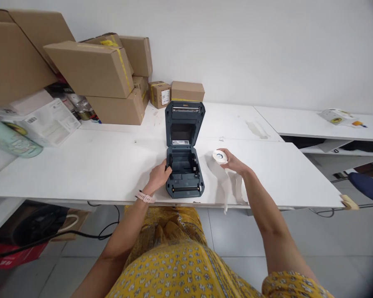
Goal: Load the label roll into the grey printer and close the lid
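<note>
A dark grey label printer [184, 181] sits on the white table with its lid [185, 109] swung up and back. Its roll bay is exposed, and I see no roll inside. My left hand [159, 177] grips the printer's left side, the thumb over the rim and the other fingers mostly hidden. To the right of the printer, my right hand [233, 161] is closed around a white label roll [219, 156]. A loose strip of labels [225, 182] trails from the roll down over the table's front edge.
Cardboard boxes [90, 68] are stacked at the back left, and two smaller boxes [188, 90] stand against the wall behind the printer. A mint-green bottle [12, 134] is at far left. Black cables [108, 231] hang below the table [286, 174].
</note>
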Demonstrator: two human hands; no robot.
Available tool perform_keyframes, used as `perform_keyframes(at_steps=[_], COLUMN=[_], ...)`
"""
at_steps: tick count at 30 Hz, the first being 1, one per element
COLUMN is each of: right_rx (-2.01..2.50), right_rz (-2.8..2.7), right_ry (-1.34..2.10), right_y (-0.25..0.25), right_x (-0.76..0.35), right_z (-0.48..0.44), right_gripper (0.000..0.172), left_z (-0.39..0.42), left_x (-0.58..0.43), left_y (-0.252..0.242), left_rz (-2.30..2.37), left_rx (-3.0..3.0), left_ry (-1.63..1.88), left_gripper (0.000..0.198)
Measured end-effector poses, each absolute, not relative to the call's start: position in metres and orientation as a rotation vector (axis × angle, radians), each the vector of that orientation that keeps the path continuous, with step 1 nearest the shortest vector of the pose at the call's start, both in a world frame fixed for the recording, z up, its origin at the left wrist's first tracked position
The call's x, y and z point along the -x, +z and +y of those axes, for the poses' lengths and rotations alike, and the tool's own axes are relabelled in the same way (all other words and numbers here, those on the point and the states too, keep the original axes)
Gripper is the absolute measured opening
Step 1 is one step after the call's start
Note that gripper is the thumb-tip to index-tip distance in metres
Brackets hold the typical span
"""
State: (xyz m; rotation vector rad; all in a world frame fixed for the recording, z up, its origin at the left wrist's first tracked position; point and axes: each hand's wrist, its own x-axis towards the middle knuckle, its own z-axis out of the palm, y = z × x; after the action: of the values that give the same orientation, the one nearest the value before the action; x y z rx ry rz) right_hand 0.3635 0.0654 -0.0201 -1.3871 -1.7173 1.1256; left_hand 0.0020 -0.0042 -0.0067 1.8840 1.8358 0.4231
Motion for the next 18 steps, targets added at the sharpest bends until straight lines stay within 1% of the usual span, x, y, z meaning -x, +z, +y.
perform_keyframes(at_steps=[3,4,7,9,12,14,16,18], right_rx=[1.326,1.316,1.412,1.503,1.528,1.536,1.523,1.437], right_rz=[-1.672,-1.619,-1.423,-1.342,-1.32,-1.315,-1.299,-1.305], right_ry=[1.137,1.116,1.061,1.114,1.216,1.246,1.245,1.207], right_y=[-0.016,-0.015,-0.024,-0.037,-0.056,-0.062,-0.06,-0.046], right_x=[-0.391,-0.405,-0.447,-0.462,-0.461,-0.451,-0.439,-0.426], right_z=[0.046,0.038,0.01,-0.005,-0.017,-0.018,-0.018,-0.022], right_gripper=[0.081,0.079,0.065,0.064,0.067,0.06,0.054,0.051], left_z=[-0.003,-0.003,-0.002,-0.002,-0.002,-0.002,-0.001,0.0], left_x=[-0.002,-0.002,-0.002,-0.002,-0.003,-0.003,-0.003,-0.002], left_y=[-0.006,-0.006,-0.005,-0.004,-0.001,0.0,0.002,0.003], left_rz=[1.841,1.839,1.836,1.84,1.854,1.853,1.842,1.83], left_rx=[-1.9,-1.907,-1.922,-1.928,-1.944,-1.964,-1.981,-1.994], left_ry=[0.395,0.391,0.378,0.347,0.302,0.293,0.279,0.254], left_gripper=[0.049,0.049,0.05,0.049,0.048,0.047,0.046,0.044])
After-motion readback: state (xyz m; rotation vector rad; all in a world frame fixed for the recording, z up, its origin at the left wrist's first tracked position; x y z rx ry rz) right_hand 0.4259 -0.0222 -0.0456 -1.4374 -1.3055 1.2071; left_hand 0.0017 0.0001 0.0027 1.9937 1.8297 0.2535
